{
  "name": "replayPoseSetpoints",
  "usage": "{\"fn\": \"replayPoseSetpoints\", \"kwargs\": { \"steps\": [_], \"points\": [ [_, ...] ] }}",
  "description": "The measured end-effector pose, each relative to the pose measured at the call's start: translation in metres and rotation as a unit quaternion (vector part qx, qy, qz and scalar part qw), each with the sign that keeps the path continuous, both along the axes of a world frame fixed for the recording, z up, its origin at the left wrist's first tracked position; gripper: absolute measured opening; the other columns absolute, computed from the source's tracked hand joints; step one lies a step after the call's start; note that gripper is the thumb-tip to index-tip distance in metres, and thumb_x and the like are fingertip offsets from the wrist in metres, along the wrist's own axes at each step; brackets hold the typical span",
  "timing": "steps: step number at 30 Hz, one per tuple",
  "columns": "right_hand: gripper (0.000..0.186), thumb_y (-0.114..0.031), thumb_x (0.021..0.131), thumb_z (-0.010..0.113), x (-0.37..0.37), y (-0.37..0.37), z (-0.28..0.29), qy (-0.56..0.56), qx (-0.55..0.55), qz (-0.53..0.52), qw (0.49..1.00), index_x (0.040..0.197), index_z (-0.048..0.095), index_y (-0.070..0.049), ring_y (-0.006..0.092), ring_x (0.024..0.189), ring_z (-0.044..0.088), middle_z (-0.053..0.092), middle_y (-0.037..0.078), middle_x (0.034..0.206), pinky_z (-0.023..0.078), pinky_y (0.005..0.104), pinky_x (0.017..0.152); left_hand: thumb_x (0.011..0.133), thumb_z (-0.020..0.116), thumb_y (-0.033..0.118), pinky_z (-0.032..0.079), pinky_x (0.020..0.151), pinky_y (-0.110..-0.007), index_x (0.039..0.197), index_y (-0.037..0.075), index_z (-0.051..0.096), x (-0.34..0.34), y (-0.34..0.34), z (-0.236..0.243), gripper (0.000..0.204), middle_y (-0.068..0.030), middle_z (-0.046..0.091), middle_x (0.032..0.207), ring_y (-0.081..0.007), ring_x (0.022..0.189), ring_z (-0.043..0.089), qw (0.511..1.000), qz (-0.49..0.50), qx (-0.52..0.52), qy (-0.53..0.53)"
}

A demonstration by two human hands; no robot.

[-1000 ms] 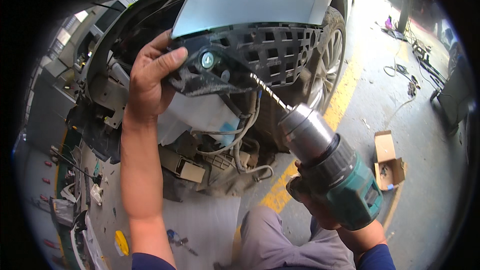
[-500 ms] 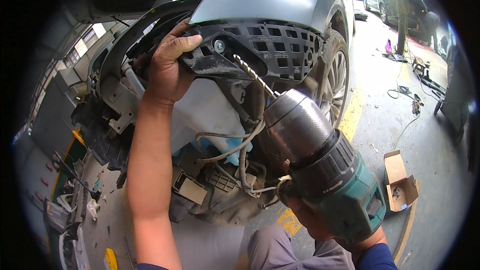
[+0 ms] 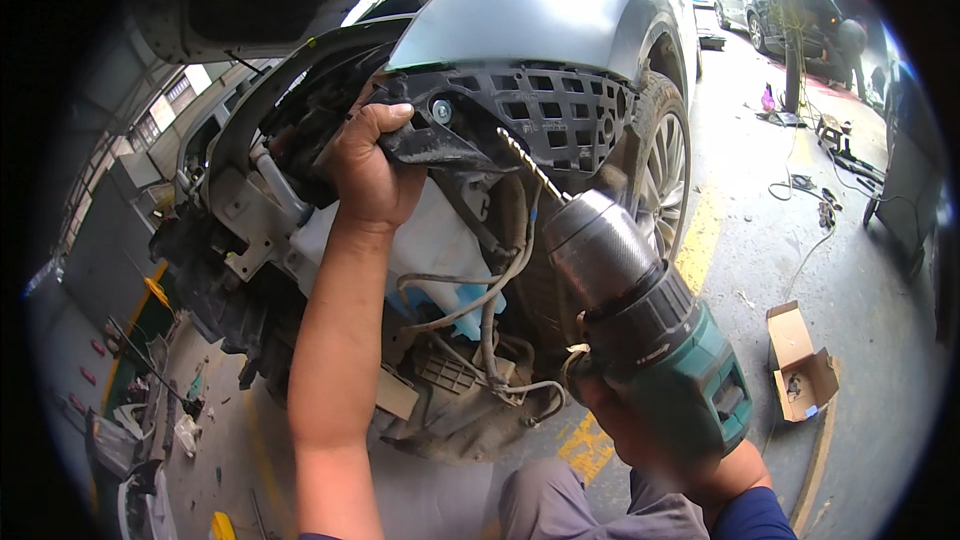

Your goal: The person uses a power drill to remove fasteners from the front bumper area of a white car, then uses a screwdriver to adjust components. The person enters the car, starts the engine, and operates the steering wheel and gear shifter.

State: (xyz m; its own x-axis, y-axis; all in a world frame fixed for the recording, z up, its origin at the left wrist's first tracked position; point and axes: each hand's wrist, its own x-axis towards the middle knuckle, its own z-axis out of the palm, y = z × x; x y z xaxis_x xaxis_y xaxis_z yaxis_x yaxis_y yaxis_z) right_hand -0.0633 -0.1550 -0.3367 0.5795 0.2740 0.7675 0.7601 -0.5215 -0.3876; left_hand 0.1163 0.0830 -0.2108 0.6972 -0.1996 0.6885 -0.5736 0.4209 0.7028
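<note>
With the bracket (image 3: 533, 98) at twelve o'clock pinched by the left hand (image 3: 375, 170) and the drill (image 3: 655, 340) at four o'clock gripped by the right hand (image 3: 628, 430), bit alignment is judged in hand, steady aim being required.

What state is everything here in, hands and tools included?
Left hand: closed on the left end of the black bracket
Bolt: seated in the bracket
Right hand: gripping the drill
Drill bit: fitted, pointing toward the bracket; whether spinning, cannot tell
Cardboard box: open
Wheel: mounted on the car
</note>
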Motion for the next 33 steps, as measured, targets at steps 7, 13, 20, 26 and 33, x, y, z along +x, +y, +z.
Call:
{"fn": "replayPoseSetpoints", "kwargs": {
  "steps": [7,13,20,26,33],
  "points": [
    [0.059,-0.009,0.079,0.079,0.004,0.006,-0.016,0.0,0.059,0.055,0.997,0.134,0.061,0.003,0.0312,0.099,0.071,0.071,0.019,0.116,0.058,0.0384,0.087,0.083,0.057,0.01,0.057,0.095,-0.037,0.123,-0.003,0.062,0.0,-0.007,-0.005,0.042,-0.013,0.069,0.111,-0.0239,0.1,0.069,0.998,-0.031,-0.032,0.043],
    [0.063,-0.007,0.077,0.08,0.015,0.008,-0.029,0.05,0.214,0.243,0.945,0.135,0.059,0.005,0.0298,0.095,0.073,0.072,0.02,0.114,0.06,0.0368,0.083,0.081,0.059,0.009,0.057,0.097,-0.038,0.128,-0.005,0.059,0.001,0.0,-0.013,0.048,-0.0148,0.068,0.113,-0.026,0.103,0.069,0.998,-0.028,-0.042,0.049],
    [0.05,-0.013,0.077,0.078,0.018,0.022,-0.002,-0.234,0.135,0.142,0.952,0.122,0.066,0.006,0.0286,0.084,0.072,0.073,0.022,0.107,0.058,0.0358,0.07,0.086,0.061,0.011,0.059,0.089,-0.036,0.099,0.001,0.07,0.008,0.001,-0.016,0.019,-0.0105,0.071,0.095,-0.0223,0.089,0.071,0.995,-0.06,-0.056,0.059],
    [0.054,-0.019,0.078,0.076,0.026,0.022,0.008,-0.295,0.113,-0.041,0.948,0.124,0.066,0.007,0.0292,0.08,0.07,0.073,0.022,0.105,0.056,0.0362,0.069,0.083,0.063,0.012,0.057,0.085,-0.035,0.08,0.007,0.065,0.013,-0.004,-0.02,0.007,-0.0036,0.065,0.081,-0.0197,0.078,0.067,0.993,-0.011,-0.09,0.08],
    [0.061,-0.021,0.075,0.078,0.039,0.017,-0.012,-0.276,0.138,-0.036,0.95,0.126,0.064,0.008,0.0334,0.084,0.072,0.073,0.023,0.107,0.057,0.039,0.075,0.085,0.062,0.012,0.057,0.084,-0.036,0.08,0.008,0.065,0.006,-0.009,-0.021,0.006,-0.0048,0.067,0.085,-0.0195,0.083,0.068,0.995,0.02,-0.076,0.054]
  ]
}}
